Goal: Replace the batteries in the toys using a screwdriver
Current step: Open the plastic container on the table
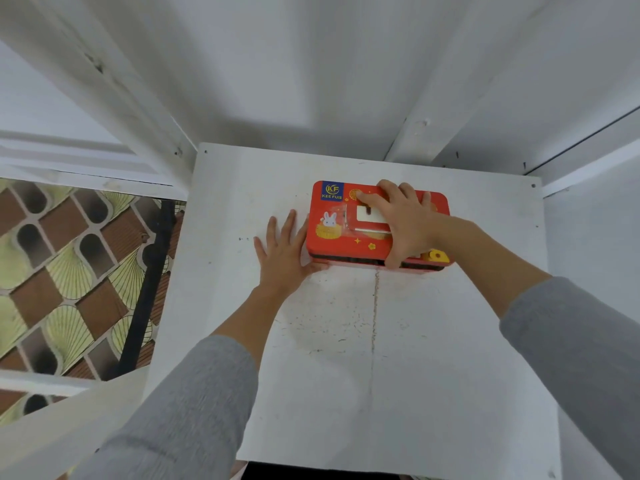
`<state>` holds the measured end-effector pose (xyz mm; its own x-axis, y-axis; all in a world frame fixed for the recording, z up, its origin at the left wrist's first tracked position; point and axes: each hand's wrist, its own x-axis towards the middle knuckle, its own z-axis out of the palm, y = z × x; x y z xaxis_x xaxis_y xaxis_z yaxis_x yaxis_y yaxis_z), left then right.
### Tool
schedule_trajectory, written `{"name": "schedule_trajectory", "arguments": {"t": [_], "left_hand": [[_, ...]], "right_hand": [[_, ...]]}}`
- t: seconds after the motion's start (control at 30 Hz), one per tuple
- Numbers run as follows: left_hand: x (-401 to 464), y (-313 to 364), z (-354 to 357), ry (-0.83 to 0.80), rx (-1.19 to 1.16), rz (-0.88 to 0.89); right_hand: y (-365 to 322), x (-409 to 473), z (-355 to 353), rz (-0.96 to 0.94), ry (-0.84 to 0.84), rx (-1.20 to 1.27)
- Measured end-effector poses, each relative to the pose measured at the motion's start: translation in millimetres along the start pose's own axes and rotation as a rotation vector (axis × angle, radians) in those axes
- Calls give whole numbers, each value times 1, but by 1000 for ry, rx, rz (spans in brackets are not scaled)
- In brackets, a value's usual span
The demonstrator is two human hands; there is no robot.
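Two grey sleeves (194, 393) reach out over a scuffed white table (363, 375), marked with specks and a thin line down its middle. Toward its far side lies a red tin (346, 230); the left hand (282, 252) rests flat and spread beside it, thumb apparently touching its corner, while the right hand (403, 221) grips the lid. Beyond stand white walls (311, 64), with patterned flooring (69, 271) at left.

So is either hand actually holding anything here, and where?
The right hand holds the red tin across its lid. The left hand lies flat beside its left end.
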<state>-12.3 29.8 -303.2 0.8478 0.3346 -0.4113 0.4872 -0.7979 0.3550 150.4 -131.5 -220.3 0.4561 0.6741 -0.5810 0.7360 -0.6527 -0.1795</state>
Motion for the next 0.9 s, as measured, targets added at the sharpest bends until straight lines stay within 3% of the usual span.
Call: {"name": "schedule_trajectory", "arguments": {"t": [0.13, 0.3, 0.5, 0.7, 0.8, 0.9], "left_hand": [[0, 2, -12, -36, -63, -1], [-18, 0, -57, 83, -485, 60], [-39, 21, -97, 126, -346, 289], [-56, 34, -116, 273, -533, 395], [-62, 38, -131, 376, -668, 335], [-73, 38, -139, 360, -785, 218]], "right_hand": [[3, -1, -9, -17, -16, 1], [0, -6, -15, -21, -26, -14], [-4, -25, -44, -27, -28, 45], [-11, -64, -74, -59, -52, 256], [-14, -104, -83, -26, 108, 503], [-11, -139, -69, 51, 425, 659]]}}
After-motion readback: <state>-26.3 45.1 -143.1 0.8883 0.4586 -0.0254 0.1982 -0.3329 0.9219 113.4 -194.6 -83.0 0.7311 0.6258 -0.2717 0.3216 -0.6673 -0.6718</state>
